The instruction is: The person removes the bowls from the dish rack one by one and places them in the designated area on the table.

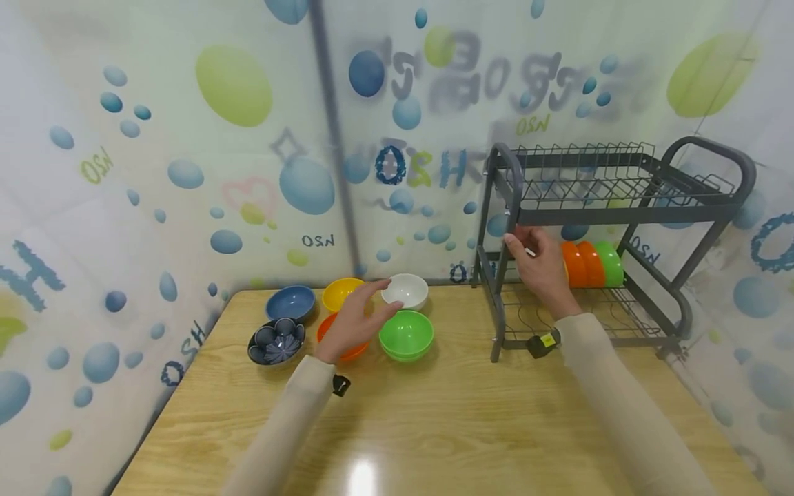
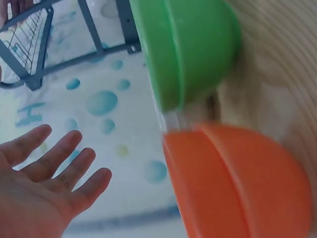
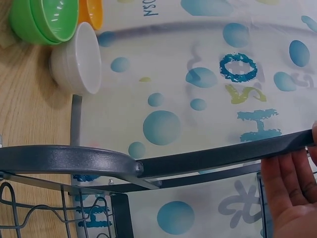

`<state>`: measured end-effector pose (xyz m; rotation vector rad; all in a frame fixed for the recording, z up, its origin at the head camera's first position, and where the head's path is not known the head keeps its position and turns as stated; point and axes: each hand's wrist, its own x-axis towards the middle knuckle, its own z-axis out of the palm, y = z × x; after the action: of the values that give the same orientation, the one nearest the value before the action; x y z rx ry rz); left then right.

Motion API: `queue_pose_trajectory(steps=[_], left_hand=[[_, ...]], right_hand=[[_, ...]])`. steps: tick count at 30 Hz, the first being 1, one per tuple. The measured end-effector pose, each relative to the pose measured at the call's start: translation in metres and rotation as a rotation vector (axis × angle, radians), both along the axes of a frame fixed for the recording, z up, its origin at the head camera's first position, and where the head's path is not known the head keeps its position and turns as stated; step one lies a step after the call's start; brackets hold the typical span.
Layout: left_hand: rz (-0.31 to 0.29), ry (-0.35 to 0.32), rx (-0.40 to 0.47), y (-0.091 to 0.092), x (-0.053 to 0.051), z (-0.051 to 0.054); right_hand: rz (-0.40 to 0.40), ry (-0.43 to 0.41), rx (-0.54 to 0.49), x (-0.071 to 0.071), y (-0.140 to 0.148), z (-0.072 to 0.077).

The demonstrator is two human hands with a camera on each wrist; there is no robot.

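Dark grey metal two-tier dish rack [image 1: 620, 215]: standing upright on the right side of the pale wood-grain desk [image 1: 434, 427]. The right hand [image 1: 546, 270] grips its upright front-left post [image 3: 213, 157], thumb on one side and fingers on the other. In judgement, this hold serves to steady the frame. It should be firm but without pull, since a tug could tilt the rack or shake its load.

On the lower tier, just beyond that hand, a row of orange bowls [image 1: 583, 265] and a glossy green bowl [image 1: 609, 264] sits on edge. The knuckles and wrist should be held clear of this row.

The left hand [image 1: 355, 318] is well apart from the right; its fingers are spread and it holds nothing. Below it on the desk lie nested orange bowls [image 2: 213, 183]; just beside are nested green bowls [image 1: 406, 335], with a white bowl [image 1: 406, 291] behind. Should a bowl be taken up, thumb inside the rim and fingers outside is advised; nested pieces may cling, so check how many come away.

Further left: a yellow bowl [image 1: 338, 295], a blue bowl [image 1: 290, 303] and a dark petal-patterned bowl [image 1: 277, 342]. Spacing is close; a sideways sweep risks knocking neighbours.
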<state>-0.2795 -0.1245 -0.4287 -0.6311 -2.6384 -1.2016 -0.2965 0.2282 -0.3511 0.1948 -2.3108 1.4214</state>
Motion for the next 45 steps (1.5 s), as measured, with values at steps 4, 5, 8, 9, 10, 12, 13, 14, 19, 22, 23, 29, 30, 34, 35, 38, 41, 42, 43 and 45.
queue_pose_trajectory(steps=[4, 5, 8, 9, 10, 12, 13, 14, 19, 22, 23, 29, 30, 34, 35, 38, 41, 42, 43, 45], left_hand=[[-0.016, -0.03, 0.012, 0.018, -0.005, 0.005], [-0.019, -0.037, 0.017, 0.023, -0.007, 0.007], [-0.038, -0.05, 0.029, 0.037, -0.009, 0.009], [-0.048, -0.053, 0.029, 0.041, -0.01, 0.01], [-0.064, -0.053, 0.029, 0.045, -0.011, 0.011], [-0.096, -0.053, 0.026, 0.054, -0.013, 0.012], [-0.115, -0.053, 0.031, 0.058, -0.014, 0.013], [-0.132, -0.053, 0.035, 0.063, -0.016, 0.015], [-0.186, -0.074, 0.081, 0.082, -0.022, 0.025], [-0.211, -0.084, 0.099, 0.094, -0.027, 0.033], [-0.218, -0.086, 0.102, 0.099, -0.029, 0.036], [-0.232, -0.059, 0.085, 0.126, -0.041, 0.054], [-0.234, -0.053, 0.08, 0.13, -0.043, 0.057], [-0.234, -0.032, 0.073, 0.147, -0.05, 0.066], [-0.232, -0.029, 0.078, 0.15, -0.051, 0.069], [-0.235, -0.019, 0.09, 0.16, -0.053, 0.077], [-0.245, -0.023, 0.101, 0.17, -0.056, 0.085], [-0.248, -0.023, 0.105, 0.173, -0.056, 0.087], [-0.248, -0.027, 0.111, 0.176, -0.057, 0.088], [-0.248, -0.035, 0.127, 0.181, -0.059, 0.09]], right_hand=[[-0.011, 0.005, -0.002, 0.0, 0.0, 0.001], [-0.011, 0.007, -0.002, 0.0, 0.0, 0.001], [-0.01, 0.005, -0.004, 0.0, -0.001, 0.0], [-0.01, 0.002, -0.006, 0.001, -0.001, 0.0], [-0.011, 0.0, -0.006, 0.001, -0.002, -0.001], [-0.016, -0.005, -0.007, 0.001, -0.002, -0.001], [-0.017, -0.005, -0.008, 0.002, -0.003, -0.001], [-0.019, -0.003, -0.009, 0.002, -0.003, -0.001], [-0.026, 0.012, -0.002, 0.0, -0.003, -0.002], [-0.015, 0.018, 0.004, -0.001, -0.002, -0.003], [-0.008, 0.02, 0.007, -0.001, -0.002, -0.003], [0.032, 0.064, 0.002, -0.004, 0.01, -0.006], [0.021, 0.07, 0.015, -0.005, 0.013, -0.006], [-0.029, 0.069, 0.111, -0.01, 0.028, -0.008], [-0.036, 0.064, 0.135, -0.011, 0.032, -0.009], [-0.041, 0.057, 0.196, -0.016, 0.043, -0.01], [-0.051, 0.03, 0.262, -0.018, 0.054, -0.012], [-0.057, 0.022, 0.291, -0.019, 0.057, -0.013], [-0.059, 0.012, 0.314, -0.019, 0.059, -0.015], [-0.057, -0.011, 0.356, -0.02, 0.063, -0.018]])
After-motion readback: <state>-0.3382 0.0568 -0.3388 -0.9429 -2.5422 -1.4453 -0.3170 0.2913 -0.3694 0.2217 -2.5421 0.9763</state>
